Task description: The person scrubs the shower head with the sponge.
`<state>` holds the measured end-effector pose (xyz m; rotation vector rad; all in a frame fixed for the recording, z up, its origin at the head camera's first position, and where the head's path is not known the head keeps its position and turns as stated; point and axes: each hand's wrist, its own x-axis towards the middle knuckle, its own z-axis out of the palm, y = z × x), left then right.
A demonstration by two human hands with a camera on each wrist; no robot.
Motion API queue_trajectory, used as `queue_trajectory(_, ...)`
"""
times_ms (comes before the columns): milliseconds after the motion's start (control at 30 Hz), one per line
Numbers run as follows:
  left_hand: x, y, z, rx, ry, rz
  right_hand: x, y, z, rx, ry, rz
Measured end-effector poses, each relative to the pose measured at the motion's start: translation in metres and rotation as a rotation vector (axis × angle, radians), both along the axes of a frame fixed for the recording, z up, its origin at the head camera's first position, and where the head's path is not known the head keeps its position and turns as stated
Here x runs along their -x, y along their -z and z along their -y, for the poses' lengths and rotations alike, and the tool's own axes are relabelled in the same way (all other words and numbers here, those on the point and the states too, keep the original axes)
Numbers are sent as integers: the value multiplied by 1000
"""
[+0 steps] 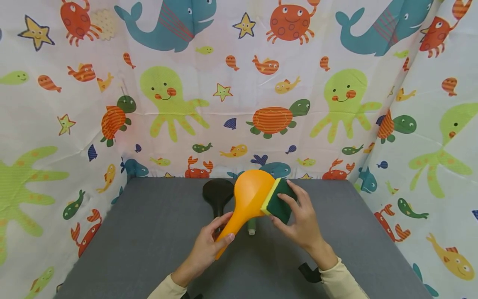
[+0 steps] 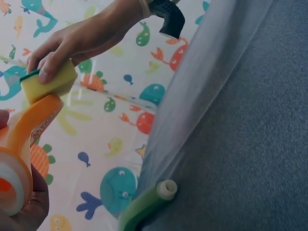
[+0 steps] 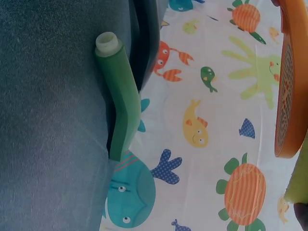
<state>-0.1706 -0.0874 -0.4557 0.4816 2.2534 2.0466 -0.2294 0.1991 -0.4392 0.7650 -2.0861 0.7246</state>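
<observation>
My left hand (image 1: 205, 245) grips the handle of an orange shower head (image 1: 249, 193), held up above the table with its smooth back toward the head camera. In the right wrist view the holed face of the shower head (image 3: 285, 96) shows at the right edge. My right hand (image 1: 304, 226) pinches a sponge (image 1: 281, 202), yellow with a dark green scouring side. The yellow side lies against the right edge of the shower head. In the left wrist view the sponge (image 2: 50, 86) sits right at the orange rim, fingers over it.
Behind the left hand, a black shower head (image 1: 218, 193) lies on the grey table (image 1: 149, 232). A green handle (image 3: 120, 91) with a whitish end lies on the table, partly hidden under the orange head in the head view. A sea-animal curtain (image 1: 224, 112) encloses the back and sides.
</observation>
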Motion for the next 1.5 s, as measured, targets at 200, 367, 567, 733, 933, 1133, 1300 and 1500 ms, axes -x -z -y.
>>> queue_trajectory(200,9,1,-10,-34,-16,27,-1,-1,-11,-2,48,36)
queue_trajectory(367,21,4,-20,-46,-47,19,-1,3,-21,-7,81,36)
queue_trajectory(567,39,12,-34,-72,-65,9,-3,8,-34,-14,133,73)
queue_trajectory(733,52,20,-47,-105,-101,41,-8,12,-43,-20,186,151)
queue_trajectory(933,64,24,-64,-148,-128,74,-11,19,-51,-15,212,158)
queue_trajectory(1133,74,26,-87,-182,-162,131,-10,25,-56,-20,231,153)
queue_trajectory(1300,81,30,-104,-212,-167,205,-10,31,-61,-27,253,149)
queue_trajectory(1500,94,39,-122,-235,-159,273,-14,40,-70,-24,279,138)
